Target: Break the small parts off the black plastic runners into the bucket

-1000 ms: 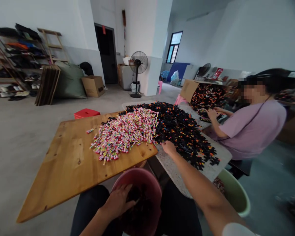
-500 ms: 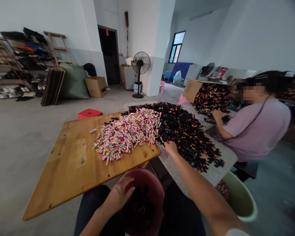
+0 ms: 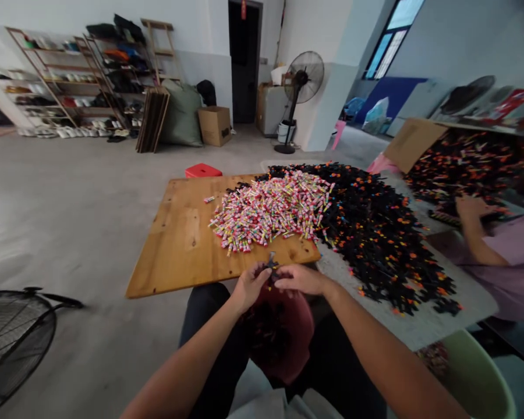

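Note:
My left hand (image 3: pixel 251 283) and my right hand (image 3: pixel 299 279) meet at the front edge of the wooden board (image 3: pixel 181 233). Between their fingertips is a small black piece (image 3: pixel 271 265), gripped from both sides. Just beyond them lies a heap of small pink and white tubes (image 3: pixel 273 209). To its right, a large pile of black pieces with orange tips (image 3: pixel 375 233) covers much of a grey tabletop (image 3: pixel 471 297). Below my hands, a dark red bucket (image 3: pixel 303 331) between my legs holds more black pieces.
A co-worker's hand (image 3: pixel 474 209) is at another pile on the right. A green tub (image 3: pixel 480 366) stands lower right, a red stool (image 3: pixel 203 170) behind the board, and a fan guard (image 3: pixel 15 343) lower left.
My right hand has come back from the edge of the black pile, and my left hand has risen from above the bucket to meet it. The view has turned left and down.

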